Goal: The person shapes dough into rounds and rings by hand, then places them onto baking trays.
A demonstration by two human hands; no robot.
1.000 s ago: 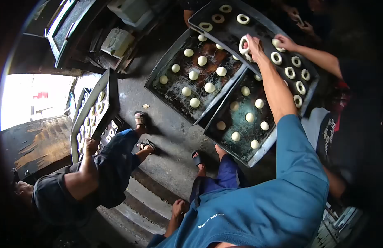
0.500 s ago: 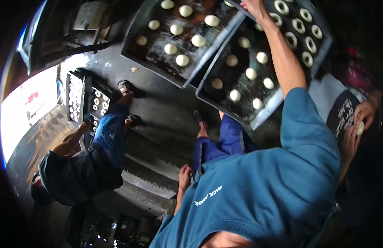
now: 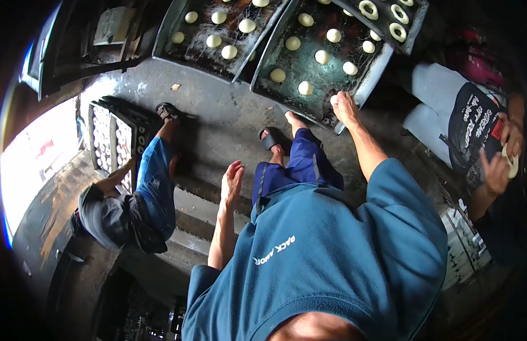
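My right hand [image 3: 346,109] is at the near right corner of a dark metal tray [image 3: 309,105]. Its fingers are closed on a pale dough ball [image 3: 334,99], partly covered by the fingertips. Several more dough balls [image 3: 322,57] sit spaced out on this tray. My left hand [image 3: 233,177] hangs in front of me to the left, away from the trays, fingers loosely bent and nothing visible in it. At the far right of the tray, another tray with dough rings [image 3: 397,32] overlaps its edge.
A second tray of dough balls [image 3: 213,41] lies to the left. One person [image 3: 127,210] bends by stacked trays [image 3: 111,139] on the left. At right, another person's hands [image 3: 496,170] hold a dough ring [image 3: 510,162]. Steps [image 3: 195,207] lie beside my legs.
My right hand has come back from the far side of the trays to the near right corner. My left hand has risen forward from beside my hip. The view has shifted.
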